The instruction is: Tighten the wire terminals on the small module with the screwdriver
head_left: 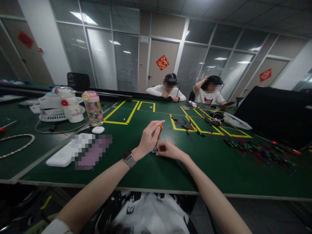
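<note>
An orange-handled screwdriver (159, 131) stands nearly upright, held between the thumb and fingers of my left hand (148, 136). Its shaft points down at a small green part with blue wire (154, 152) lying on the green table. My right hand (170, 150) pinches this part from the right side, its fingertips close to the screwdriver's tip. Where exactly the tip touches is too small to make out. A watch (129, 158) is on my left wrist.
To the right lies a heap of wired parts (258, 151), with more wires (186, 125) among yellow tape outlines (117, 122). A pink-lidded bottle (93, 109), a white jug (71, 105) and a white power bank-like slab (60, 154) stand or lie left. Two people (168, 89) sit opposite.
</note>
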Motion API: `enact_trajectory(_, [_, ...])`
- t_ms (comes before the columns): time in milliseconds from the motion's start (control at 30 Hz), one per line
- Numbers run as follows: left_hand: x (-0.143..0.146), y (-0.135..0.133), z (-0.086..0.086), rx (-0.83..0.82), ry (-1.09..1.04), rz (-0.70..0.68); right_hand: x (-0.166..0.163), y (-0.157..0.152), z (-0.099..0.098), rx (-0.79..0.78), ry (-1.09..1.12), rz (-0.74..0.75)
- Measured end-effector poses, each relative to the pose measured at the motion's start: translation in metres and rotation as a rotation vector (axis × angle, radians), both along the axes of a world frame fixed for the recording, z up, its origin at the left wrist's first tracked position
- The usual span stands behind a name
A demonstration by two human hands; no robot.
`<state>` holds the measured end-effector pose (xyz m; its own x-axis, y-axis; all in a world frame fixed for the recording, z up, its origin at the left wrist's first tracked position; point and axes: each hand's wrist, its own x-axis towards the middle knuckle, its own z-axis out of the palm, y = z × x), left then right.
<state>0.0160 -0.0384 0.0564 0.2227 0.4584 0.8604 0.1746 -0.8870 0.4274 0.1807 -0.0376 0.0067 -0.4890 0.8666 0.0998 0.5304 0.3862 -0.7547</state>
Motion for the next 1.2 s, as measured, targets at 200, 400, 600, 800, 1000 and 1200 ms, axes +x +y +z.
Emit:
enact_trajectory(200, [0.0012,-0.0013,0.0001,0.002,-0.043,0.033,0.0003,-0.0002,0.0001,-0.002,-0.008,0.004])
enact_trajectory(400, [-0.0003,-0.0024,0.0017,0.058,-0.055,0.075,0.0008,0.0017,-0.0024,0.006,-0.008,0.014])
enact_trajectory(600, [0.0002,-0.0012,-0.0016,-0.026,-0.043,-0.047,0.0003,0.0007,-0.0008,-0.005,0.001,0.015])
enact_trajectory(800, [0.0006,-0.0033,0.0009,-0.003,-0.059,0.011,-0.0005,-0.0007,0.0005,0.012,-0.019,0.007])
enact_trajectory(1000, [-0.0002,-0.0029,0.0016,0.057,-0.085,0.148,0.0001,-0.0008,0.0006,-0.002,-0.013,0.019])
enact_trajectory(1200, [-0.0011,-0.0018,0.0007,0.032,-0.078,0.114,0.0003,-0.0012,0.0017,0.017,-0.027,0.01])
